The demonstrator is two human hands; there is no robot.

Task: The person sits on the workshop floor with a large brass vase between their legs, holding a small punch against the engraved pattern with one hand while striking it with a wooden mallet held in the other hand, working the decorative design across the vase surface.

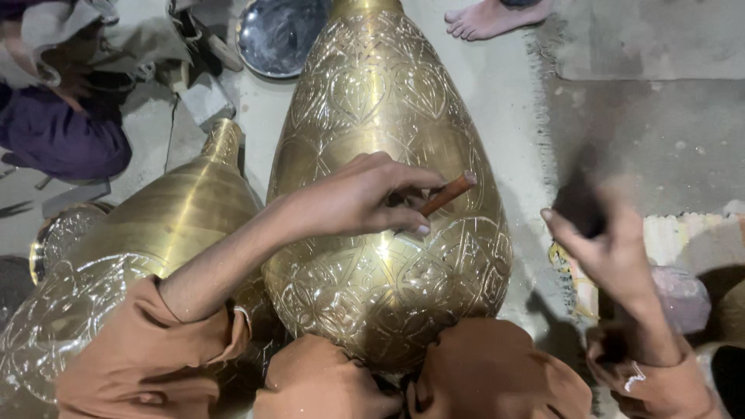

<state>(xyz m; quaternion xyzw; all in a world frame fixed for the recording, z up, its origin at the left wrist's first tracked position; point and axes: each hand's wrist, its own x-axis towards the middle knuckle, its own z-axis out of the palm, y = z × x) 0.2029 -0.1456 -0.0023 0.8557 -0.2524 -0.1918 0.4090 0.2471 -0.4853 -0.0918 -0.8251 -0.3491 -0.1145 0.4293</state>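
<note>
A large engraved brass vase [372, 116] lies on its side between my knees, its neck pointing away from me. My left hand [365, 198] rests on the vase's belly and grips a thin brown chisel-like tool [446, 194] with its point against the metal. To the right of the vase, my right hand [601, 240] is raised and blurred, closed on a dark hammer-like object [578, 198].
A second brass vase [155, 225] lies at the left. A round metal dish [279, 35] sits at the top. Another person in purple [62, 132] crouches at top left, and a bare foot [489, 19] stands at top right. Cloth pieces [675, 248] lie at the right.
</note>
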